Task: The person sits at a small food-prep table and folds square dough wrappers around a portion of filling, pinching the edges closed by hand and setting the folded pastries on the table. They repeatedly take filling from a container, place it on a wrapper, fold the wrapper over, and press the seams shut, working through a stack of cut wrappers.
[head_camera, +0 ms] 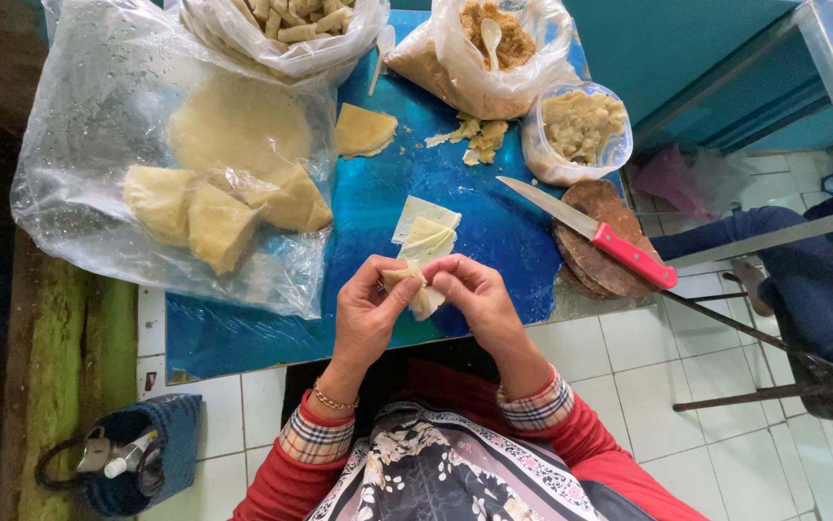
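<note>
Pinching a small folded dough wrapper (418, 289) btwn both hands, just above the near edge of the blue table (493, 232). We're closing the left hand (366, 314) on its upper end w/ thumb and fingertips pressed together; the right hand (474, 297) is curling over the other side, fingers bent down onto the fold, probably to keep the edges shut while we're shaping it. The wrapper is pale cream, thin, doubled over, one corner poking out below the fingers; whether it has filling inside we cannot tell.

Items lying outward from the grip:
- cut dough pieces (425, 230), stacked just beyond the hands, likely kept near for quick pick-up.
- red-handled knife (592, 232), resting on a round wooden board (598, 253) to our right.
- clear tub of crumbly filling (578, 130), far right.
- bag of brown filling w/ a white spoon (490, 37) standing in it.
- big clear plastic bag (98, 164) holding flat rounds and wedges of dough, far left, presumably covered against drying.
- bag of finished rolls (291, 19) at the far edge.
</note>
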A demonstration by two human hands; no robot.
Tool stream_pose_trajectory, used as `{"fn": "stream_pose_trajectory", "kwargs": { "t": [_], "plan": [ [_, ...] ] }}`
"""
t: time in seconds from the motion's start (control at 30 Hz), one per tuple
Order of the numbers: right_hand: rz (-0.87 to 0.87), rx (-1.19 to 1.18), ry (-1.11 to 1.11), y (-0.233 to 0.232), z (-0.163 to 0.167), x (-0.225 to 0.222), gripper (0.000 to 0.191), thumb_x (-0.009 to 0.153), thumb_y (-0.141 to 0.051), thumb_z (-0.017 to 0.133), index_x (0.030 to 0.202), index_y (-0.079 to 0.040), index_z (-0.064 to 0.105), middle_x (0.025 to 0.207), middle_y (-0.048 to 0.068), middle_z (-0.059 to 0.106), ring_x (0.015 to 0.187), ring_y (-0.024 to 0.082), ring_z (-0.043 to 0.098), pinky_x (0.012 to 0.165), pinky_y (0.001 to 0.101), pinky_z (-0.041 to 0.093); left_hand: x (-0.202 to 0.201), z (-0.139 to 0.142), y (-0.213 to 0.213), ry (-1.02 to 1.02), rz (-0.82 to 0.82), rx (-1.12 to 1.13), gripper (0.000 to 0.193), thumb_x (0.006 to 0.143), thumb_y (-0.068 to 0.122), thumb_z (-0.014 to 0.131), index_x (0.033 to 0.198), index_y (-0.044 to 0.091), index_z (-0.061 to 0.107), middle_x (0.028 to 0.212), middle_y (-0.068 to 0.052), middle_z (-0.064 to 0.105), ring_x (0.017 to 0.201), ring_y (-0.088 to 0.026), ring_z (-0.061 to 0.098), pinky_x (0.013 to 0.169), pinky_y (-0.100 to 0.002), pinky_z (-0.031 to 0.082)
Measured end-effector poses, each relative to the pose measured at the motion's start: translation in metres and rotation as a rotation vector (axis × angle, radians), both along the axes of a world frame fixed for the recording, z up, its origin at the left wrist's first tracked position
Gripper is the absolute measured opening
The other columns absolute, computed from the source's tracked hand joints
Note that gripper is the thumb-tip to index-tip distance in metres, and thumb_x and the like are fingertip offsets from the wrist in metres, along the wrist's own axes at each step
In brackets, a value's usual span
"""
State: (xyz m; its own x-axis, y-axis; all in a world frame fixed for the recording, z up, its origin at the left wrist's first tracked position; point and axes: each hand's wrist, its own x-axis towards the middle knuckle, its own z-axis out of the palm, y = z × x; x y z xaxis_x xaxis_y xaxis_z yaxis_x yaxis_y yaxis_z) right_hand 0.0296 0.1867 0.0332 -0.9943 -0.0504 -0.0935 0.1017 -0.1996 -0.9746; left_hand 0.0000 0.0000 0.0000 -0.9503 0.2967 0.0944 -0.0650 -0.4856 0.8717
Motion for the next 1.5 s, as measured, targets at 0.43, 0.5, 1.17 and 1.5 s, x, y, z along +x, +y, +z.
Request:
{"fn": "stream_pose_trajectory", "kwargs": {
  "t": [0.43,0.5,1.17,1.5],
  "plan": [
    [-0.057,-0.391,-0.118,0.005,-0.014,-0.001,0.016,0.100,-0.015,0.065,0.109,-0.001,0.066,0.102,0.008,0.072,0.090,0.014,0.068,0.080,0.0298,0.054,-0.001,0.023,-0.003,0.132,-0.003,0.015,0.014,0.095,-0.004,0.072,0.109,0.000,0.069,0.112,-0.004,0.067,0.100,-0.009,0.065,0.085,-0.025,0.056],
    [-0.055,-0.310,-0.022,-0.001,-0.017,0.002,0.016,0.102,-0.006,0.069,0.117,-0.001,0.064,0.107,0.006,0.068,0.095,0.011,0.064,0.084,0.0265,0.051,-0.001,0.020,-0.003,0.150,0.000,0.010,0.014,0.096,-0.004,0.072,0.109,-0.001,0.069,0.114,-0.004,0.067,0.100,-0.009,0.064,0.086,-0.024,0.054],
    [-0.373,-0.200,0.056,0.055,0.001,-0.025,0.014,0.100,-0.008,0.066,0.113,-0.004,0.063,0.102,0.007,0.071,0.091,0.016,0.071,0.083,0.0339,0.060,-0.003,0.014,-0.008,-0.014,0.213,0.212,0.013,0.100,0.002,0.069,0.113,0.002,0.066,0.106,-0.006,0.072,0.093,-0.010,0.067,0.084,-0.026,0.055],
    [-0.505,0.881,0.433,0.019,0.032,-0.025,0.012,0.094,-0.009,0.075,0.102,-0.003,0.069,0.093,0.005,0.071,0.074,0.015,0.065,0.068,0.0277,0.053,-0.001,0.010,-0.006,-0.028,0.270,0.221,0.014,0.099,0.003,0.069,0.112,0.005,0.062,0.102,-0.004,0.071,0.091,-0.010,0.067,0.081,-0.026,0.056]
  ]
}}
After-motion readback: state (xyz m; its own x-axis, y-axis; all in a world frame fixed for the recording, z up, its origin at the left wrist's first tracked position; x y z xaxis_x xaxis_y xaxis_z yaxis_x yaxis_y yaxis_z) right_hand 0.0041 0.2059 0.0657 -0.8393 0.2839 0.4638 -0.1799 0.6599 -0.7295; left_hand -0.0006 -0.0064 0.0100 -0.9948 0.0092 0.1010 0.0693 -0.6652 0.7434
